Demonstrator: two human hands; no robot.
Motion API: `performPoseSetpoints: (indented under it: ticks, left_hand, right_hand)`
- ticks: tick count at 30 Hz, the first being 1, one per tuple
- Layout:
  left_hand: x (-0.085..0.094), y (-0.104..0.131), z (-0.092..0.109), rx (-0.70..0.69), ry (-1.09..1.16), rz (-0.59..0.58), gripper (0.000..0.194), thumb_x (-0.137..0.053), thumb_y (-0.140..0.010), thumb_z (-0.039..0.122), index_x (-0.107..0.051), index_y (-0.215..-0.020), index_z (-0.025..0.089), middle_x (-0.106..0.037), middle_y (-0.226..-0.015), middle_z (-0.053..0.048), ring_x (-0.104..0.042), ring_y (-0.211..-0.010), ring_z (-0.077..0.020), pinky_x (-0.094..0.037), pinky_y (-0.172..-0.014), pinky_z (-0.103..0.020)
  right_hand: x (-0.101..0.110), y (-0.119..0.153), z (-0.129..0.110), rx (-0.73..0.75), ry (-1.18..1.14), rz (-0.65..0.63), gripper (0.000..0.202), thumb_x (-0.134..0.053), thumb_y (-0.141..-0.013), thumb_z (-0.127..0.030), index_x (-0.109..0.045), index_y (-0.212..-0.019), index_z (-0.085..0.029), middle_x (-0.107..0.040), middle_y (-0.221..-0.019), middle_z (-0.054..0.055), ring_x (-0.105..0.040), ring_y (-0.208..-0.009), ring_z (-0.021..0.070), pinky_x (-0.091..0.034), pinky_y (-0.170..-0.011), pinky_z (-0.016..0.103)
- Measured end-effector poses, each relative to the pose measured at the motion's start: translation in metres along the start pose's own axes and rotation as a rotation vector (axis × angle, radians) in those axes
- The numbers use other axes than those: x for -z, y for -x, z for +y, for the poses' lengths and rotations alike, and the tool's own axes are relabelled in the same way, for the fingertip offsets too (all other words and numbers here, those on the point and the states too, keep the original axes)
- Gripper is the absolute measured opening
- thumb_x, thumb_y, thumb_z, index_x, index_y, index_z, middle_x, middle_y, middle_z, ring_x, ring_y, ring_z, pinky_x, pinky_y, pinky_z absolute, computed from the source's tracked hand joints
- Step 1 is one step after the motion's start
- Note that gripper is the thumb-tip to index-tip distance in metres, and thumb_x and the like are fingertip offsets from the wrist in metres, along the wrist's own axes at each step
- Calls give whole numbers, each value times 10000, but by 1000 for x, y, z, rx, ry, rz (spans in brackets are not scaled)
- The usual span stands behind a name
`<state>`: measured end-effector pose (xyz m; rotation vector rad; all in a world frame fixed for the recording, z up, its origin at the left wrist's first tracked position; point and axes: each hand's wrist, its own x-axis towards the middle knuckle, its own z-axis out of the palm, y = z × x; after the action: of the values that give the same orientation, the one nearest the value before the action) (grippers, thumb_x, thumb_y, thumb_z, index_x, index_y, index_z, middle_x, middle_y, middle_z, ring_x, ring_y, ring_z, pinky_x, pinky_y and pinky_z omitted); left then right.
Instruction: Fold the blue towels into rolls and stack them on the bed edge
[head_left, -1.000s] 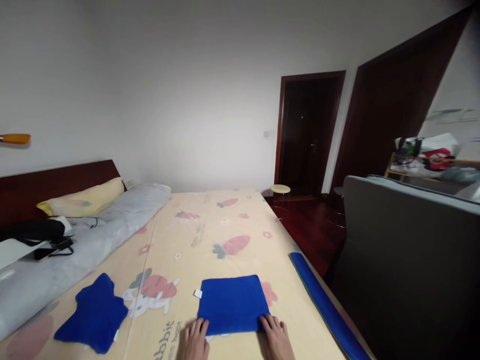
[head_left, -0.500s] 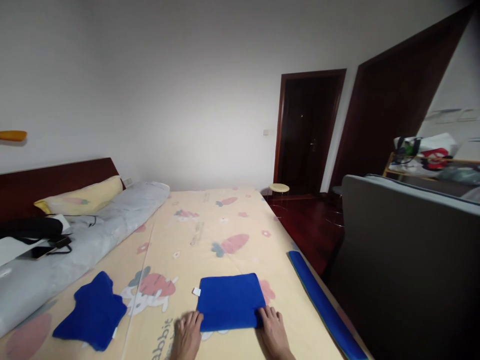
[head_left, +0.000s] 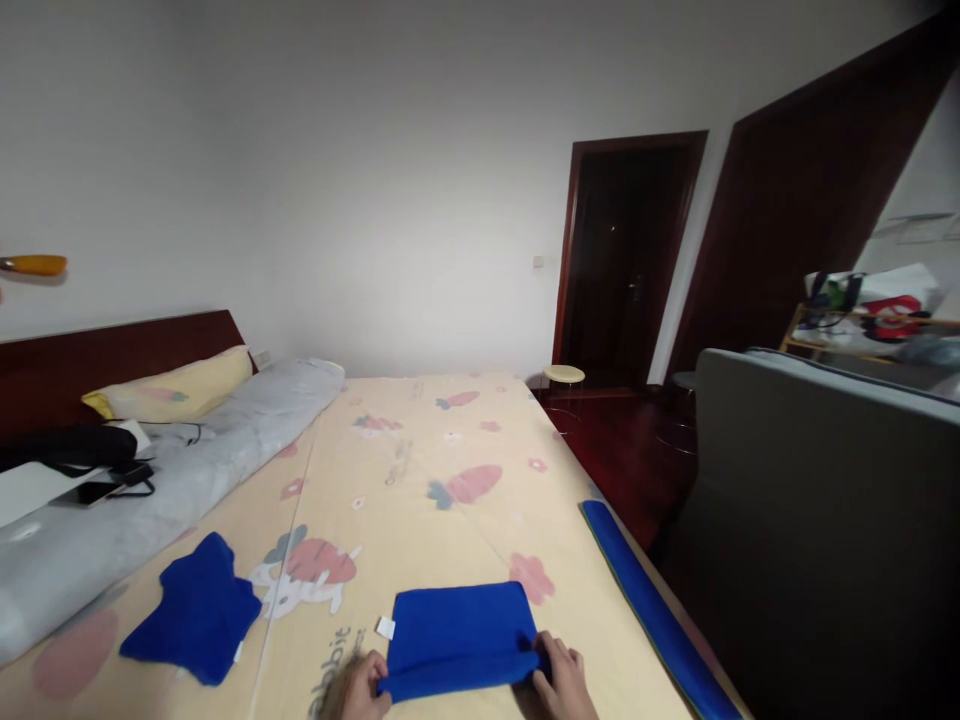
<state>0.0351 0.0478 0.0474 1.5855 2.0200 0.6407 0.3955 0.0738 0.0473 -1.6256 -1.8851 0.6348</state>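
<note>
A blue cloth [head_left: 461, 625] with a small white tag at its left side lies on the patterned bed sheet [head_left: 420, 530] in front of me. Its near edge is turned up into a narrow fold. My left hand [head_left: 366, 688] pinches the left end of that fold, while my right hand [head_left: 561, 676] grips the right end. Off to the left lies a star-shaped blue cloth [head_left: 196, 612], untouched. A long, narrow strip of blue cloth [head_left: 652, 605] runs along the bed's right edge.
On the left are a grey quilt [head_left: 225, 480], a yellow pillow [head_left: 180, 390] and a dark bag [head_left: 67, 448] with a phone. A round stool [head_left: 564, 375] stands beyond the bed, and a large grey panel [head_left: 810, 520] rises at the right.
The blue cloth's near edge has been lifted and folded over, so the cloth looks shorter. Both hands have closed on that edge, and the cloth sits lower in view.
</note>
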Motion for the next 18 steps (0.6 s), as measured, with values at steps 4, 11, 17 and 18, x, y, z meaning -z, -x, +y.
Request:
performPoseSetpoints:
  ticks: [4,11,17,18]
  left_hand:
    - [9,5,0,-19,202,-86,190,-411,-712,69,-459,-666,246,-534,-598,68,-589,-657,-124,-445,-619,-213]
    - [-6,8,-1,119,-39,-11,158,-449,-768,113,-517,-710,244,-592,-619,67,-623,-674,-131,-441,-637,-218]
    - [-15,14,2,-43,-382,220,322,-452,-759,90,-638,-972,244,-695,-999,-25,-631,-988,-181,-448,-886,-271]
    - [-19,16,6,-100,-396,263,356,-436,-766,92,-644,-1013,243,-690,-1041,-41,-619,-1027,-196,-445,-922,-295]
  right_hand:
    - [-8,5,6,-65,-106,10,162,-394,-799,-328,-526,-856,-254,-656,-829,8,-597,-802,215,-414,-825,361]
    - [-30,11,24,-137,121,127,272,-453,-815,-368,-574,-1018,-233,-690,-910,71,-625,-913,259,-401,-859,408]
    - [-37,10,28,-2,263,268,316,-458,-855,-360,-577,-1129,-257,-647,-1122,100,-591,-1037,289,-418,-866,432]
    - [-39,9,22,38,261,266,324,-450,-861,-339,-575,-1149,-263,-635,-1156,100,-583,-1059,289,-418,-877,435]
